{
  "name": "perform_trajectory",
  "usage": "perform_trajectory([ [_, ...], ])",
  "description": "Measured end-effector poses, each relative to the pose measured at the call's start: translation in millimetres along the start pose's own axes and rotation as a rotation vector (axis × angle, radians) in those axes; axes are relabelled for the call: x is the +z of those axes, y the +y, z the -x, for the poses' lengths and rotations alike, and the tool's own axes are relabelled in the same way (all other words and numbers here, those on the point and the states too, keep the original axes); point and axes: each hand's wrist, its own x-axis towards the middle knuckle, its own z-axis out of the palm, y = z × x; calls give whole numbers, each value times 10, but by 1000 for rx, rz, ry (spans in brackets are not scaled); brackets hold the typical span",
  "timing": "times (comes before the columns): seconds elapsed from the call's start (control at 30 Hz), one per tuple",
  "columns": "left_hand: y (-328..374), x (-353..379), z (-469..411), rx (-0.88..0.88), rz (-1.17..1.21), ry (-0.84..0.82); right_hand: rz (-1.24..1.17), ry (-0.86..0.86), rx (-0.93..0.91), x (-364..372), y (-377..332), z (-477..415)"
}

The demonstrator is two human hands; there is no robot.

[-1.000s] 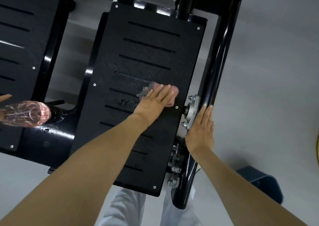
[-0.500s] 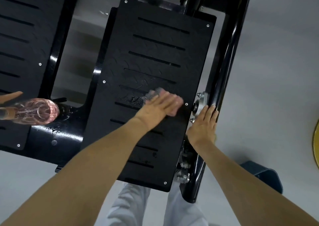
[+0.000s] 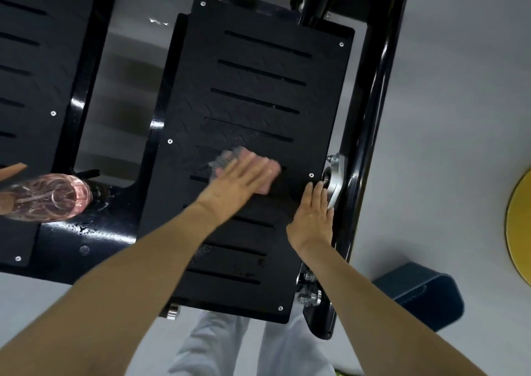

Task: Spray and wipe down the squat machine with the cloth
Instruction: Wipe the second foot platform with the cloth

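While left hand (image 3: pixel 238 178) presses cloth (image 3: pixel 265 188), right hand (image 3: pixel 311 223) touches footplate (image 3: pixel 258 96), all fingers (image 3: pixel 313 196) straight.

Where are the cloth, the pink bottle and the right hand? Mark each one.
cloth (image 3: pixel 266 188): head view, pink edge showing beside the fingers.
pink bottle (image 3: pixel 54 196): head view, middle of its clear body.
right hand (image 3: pixel 311 220): head view, back of the hand.
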Motion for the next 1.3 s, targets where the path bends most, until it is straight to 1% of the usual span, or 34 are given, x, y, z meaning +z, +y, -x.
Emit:
perform_trajectory([
  [0.07,-239,58,130,-164,6,-1,2,4,-18,24,-51,-12],
  [0.1,-270,70,172,-214,21,-11,2,1,-25,32,-81,-12],
  [0.17,-171,89,199,-306,92,-7,-2,-8,-36,68,-150,-12],
  [0.23,126,61,117,-349,174,18,-8,-5,-27,63,-159,-13],
  [0.27,294,59,86,-320,203,19,-13,-7,-30,67,-167,-14],
  [0.37,614,79,58,-103,206,16,-4,-12,-32,89,-152,-2],
  [0.43,523,128,94,13,149,27,16,-12,-34,88,-137,-2],
  [0.47,385,168,128,50,103,39,29,-11,-39,86,-140,-5],
  [0.5,230,196,160,51,71,61,36,-13,-37,79,-128,-8],
  [0.53,35,233,224,0,50,85,34,-18,-36,72,-145,-5],
  [0.57,-165,261,308,-95,48,89,27,-25,-34,71,-168,-1],
  [0.67,-580,328,534,-449,160,5,5,-29,-8,73,-232,-1],
  [0.73,-569,313,558,-592,223,9,0,-24,14,81,-272,-4],
  [0.8,-369,265,469,-648,271,26,-14,-23,28,88,-292,-4],
  [0.83,-233,238,416,-619,277,27,-20,-25,34,91,-303,-5],
  [0.87,-100,223,369,-545,259,31,-25,-27,40,92,-313,-7],
  [0.93,65,244,351,-287,210,13,-31,-31,48,90,-331,-21],
  [1.0,-6,323,414,-64,159,17,-38,-35,51,82,-336,-41],
  [1.03,-116,384,458,-14,105,26,-39,-37,52,84,-346,-46],
  [1.07,-236,419,496,-11,64,35,-36,-35,56,83,-338,-44],
  [1.1,-372,451,544,-53,46,27,-29,-32,57,90,-342,-36],
  [1.2,-755,396,684,-312,113,-26,-16,-20,62,109,-359,-20],
  [1.3,-843,356,739,-460,203,-24,-24,-10,72,121,-386,-11],
])
